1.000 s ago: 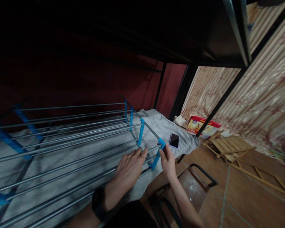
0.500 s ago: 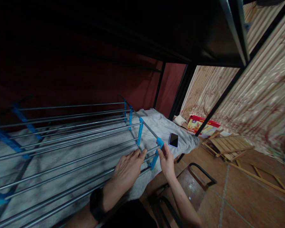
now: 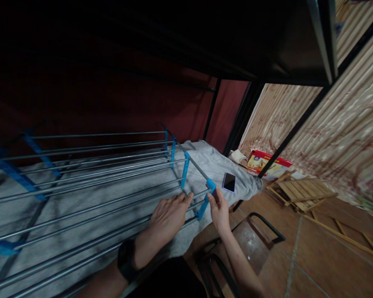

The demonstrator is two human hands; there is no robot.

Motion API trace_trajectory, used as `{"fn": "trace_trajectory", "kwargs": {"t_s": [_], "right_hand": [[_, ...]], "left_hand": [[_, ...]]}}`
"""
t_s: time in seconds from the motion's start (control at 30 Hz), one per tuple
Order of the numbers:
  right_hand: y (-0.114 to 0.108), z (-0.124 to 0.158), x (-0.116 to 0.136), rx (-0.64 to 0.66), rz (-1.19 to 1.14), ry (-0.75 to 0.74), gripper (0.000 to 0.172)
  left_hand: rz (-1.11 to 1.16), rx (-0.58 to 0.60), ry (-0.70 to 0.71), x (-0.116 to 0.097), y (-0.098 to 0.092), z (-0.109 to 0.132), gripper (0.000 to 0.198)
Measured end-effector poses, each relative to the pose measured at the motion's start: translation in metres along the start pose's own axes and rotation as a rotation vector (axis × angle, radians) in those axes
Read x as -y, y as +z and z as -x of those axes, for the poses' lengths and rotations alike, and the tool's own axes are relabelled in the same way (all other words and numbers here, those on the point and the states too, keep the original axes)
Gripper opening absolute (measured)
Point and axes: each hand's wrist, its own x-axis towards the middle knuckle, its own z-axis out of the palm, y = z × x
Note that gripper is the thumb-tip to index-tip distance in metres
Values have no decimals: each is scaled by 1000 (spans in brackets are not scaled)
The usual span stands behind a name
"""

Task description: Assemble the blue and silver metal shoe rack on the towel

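A rack of long grey metal rods (image 3: pixel 105 221) and blue plastic end pieces stretches across a grey blanket. My left hand (image 3: pixel 169 213), with a black watch on the wrist, is closed over a rod near the rack's right end; its fingertips are partly hidden. At the front right corner, my right hand (image 3: pixel 219 207) pinches the blue plastic connector (image 3: pixel 210 185), with the thumb on its near side. The connector joins a rod and a blue upright (image 3: pixel 202 210).
A phone (image 3: pixel 229 182) lies on the blanket (image 3: pixel 202 155) beyond my right hand. A chair (image 3: pixel 251 244) stands below at the right. Farther off are a red and yellow box (image 3: pixel 267 164) and a folded wooden piece (image 3: pixel 307 192) on the tiled floor. A dark panel (image 3: pixel 205 37) hangs overhead.
The view has shifted slightly, so the rack's left part shows a little farther right. Both hands keep their places on the rack.
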Motion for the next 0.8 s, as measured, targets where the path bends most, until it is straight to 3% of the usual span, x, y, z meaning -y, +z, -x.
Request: {"fn": "trace_trajectory", "kwargs": {"t_s": [0.8], "right_hand": [[2, 0, -4, -6, 0, 45, 52]], "left_hand": [[-13, -106, 59, -6, 1, 0, 47]]}}
